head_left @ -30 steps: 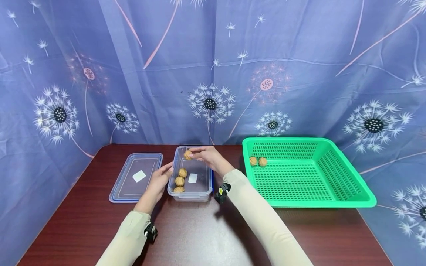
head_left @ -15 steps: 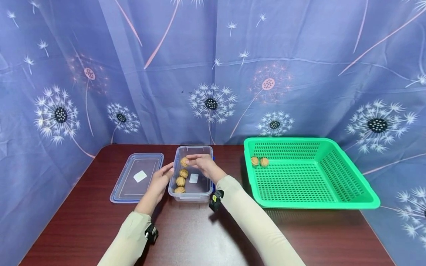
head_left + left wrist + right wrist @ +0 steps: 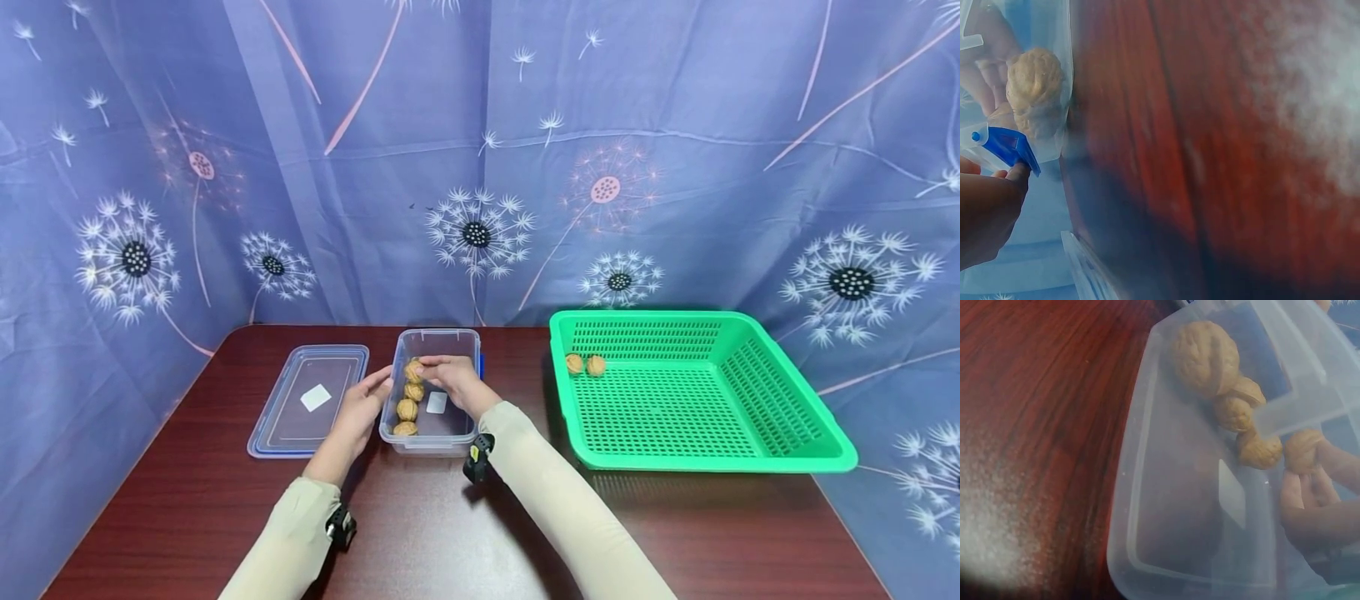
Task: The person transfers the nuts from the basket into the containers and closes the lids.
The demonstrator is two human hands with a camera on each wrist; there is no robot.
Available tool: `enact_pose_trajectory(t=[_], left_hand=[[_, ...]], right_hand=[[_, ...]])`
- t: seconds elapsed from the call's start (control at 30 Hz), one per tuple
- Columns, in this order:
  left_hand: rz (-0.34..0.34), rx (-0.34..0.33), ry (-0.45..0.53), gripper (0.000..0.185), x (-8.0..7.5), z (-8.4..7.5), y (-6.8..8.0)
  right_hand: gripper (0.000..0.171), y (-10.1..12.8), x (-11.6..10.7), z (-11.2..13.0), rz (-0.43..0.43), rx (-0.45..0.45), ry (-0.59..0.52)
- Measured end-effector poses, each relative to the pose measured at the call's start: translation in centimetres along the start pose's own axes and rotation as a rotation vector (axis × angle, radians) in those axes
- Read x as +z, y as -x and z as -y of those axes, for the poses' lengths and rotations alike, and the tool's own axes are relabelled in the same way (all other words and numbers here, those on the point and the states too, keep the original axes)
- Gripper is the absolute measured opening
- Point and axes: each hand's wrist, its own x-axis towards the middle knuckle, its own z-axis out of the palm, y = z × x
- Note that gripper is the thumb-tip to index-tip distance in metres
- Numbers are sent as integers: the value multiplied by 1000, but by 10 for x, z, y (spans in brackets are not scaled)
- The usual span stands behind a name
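Walnut (image 3: 414, 371), wrinkled and round, sits pinched in your right hand (image 3: 452, 382) inside the clear plastic box (image 3: 442, 435); your left hand (image 3: 362, 406) rests relaxed against its wall.

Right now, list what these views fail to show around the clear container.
- Right hand, head view: its fingers cover the grip on the top walnut.
- Left hand, left wrist view: cut off by the frame edge.
- Container, left wrist view: blurred, its wall smears the walnuts inside.
- Basket walnuts, head view: too small for detail.

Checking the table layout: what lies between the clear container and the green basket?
Only bare table, seen in the head view, separates the clear container from the green basket.
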Motion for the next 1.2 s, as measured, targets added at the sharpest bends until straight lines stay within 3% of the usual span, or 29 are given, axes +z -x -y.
enact_pose_trajectory(t=[0.63,1.2], left_hand=[[-4,-8,-12,41,1,-1,0],[-11,-6,-26,41,0,1,0]], right_hand=[[31,0,0,1,-23,14,10],[35,11,-12,46,34,-7,-20]])
